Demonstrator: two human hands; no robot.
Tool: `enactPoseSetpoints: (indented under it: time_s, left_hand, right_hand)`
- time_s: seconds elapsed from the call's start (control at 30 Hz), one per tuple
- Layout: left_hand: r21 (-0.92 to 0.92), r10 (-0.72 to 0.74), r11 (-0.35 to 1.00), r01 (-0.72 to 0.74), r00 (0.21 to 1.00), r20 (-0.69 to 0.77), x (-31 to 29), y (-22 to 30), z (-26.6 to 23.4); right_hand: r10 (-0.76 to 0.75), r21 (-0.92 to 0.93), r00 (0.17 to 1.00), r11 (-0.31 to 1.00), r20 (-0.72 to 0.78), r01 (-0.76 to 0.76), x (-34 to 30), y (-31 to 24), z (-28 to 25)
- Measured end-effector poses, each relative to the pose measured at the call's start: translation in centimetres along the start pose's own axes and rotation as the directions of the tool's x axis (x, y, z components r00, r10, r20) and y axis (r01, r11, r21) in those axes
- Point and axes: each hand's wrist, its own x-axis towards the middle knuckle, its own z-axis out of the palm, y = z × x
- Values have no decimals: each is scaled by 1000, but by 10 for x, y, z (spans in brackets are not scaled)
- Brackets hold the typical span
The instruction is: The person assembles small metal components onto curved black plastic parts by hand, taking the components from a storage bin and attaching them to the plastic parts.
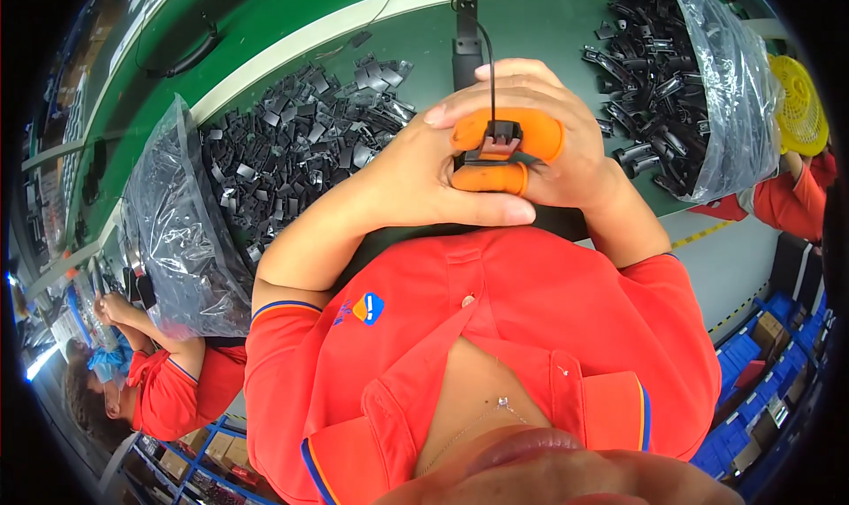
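My two hands meet over the green bench in front of my chest. Orange finger cots cover a finger and the thumb of my right hand [575, 142], which are curled around a small black plastic part [500, 144]. Against its other side lies my left hand [420, 182], fingers mostly hidden and bare thumb stretched below the part. A thin black cable [492, 63] runs down in front of the hands to the part; whether it joins it I cannot tell. Beyond them stands a dark upright bar [466, 45].
Small black plastic pieces [292, 133] are heaped at left beside a clear plastic bag [181, 231]. Longer black pieces [650, 80] spill from another clear bag [734, 89] at right, near a yellow basket [799, 105]. People in red work at both sides. Blue bins [747, 363] stand at lower right.
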Motion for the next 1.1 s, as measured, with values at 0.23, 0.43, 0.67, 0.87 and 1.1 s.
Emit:
enactPoseSetpoints:
  time_s: [0.23, 0.43, 0.67, 0.87, 1.1]
  left_hand:
    - [513, 210, 836, -195, 977, 29, 4, -2, 0]
    - [236, 36, 972, 7, 983, -177, 4, -4, 11]
    - [301, -48, 954, 8, 991, 125, 12, 29, -17]
    - [343, -12, 938, -41, 989, 150, 4, 33, -18]
    - [307, 104, 943, -129, 990, 95, 4, 20, -19]
  right_hand:
    - [-25, 152, 997, 988, -75, 36, -5, -7, 14]
    - [279, 391, 945, 900, -173, -194, -21, -9, 30]
    - [612, 930, 786, 332, -88, -154, -5, -7, 23]
    - [443, 960, 894, 214, 68, -179, -11, 7, 22]
    - [452, 967, 888, 173, 90, -186, -10, 10, 24]
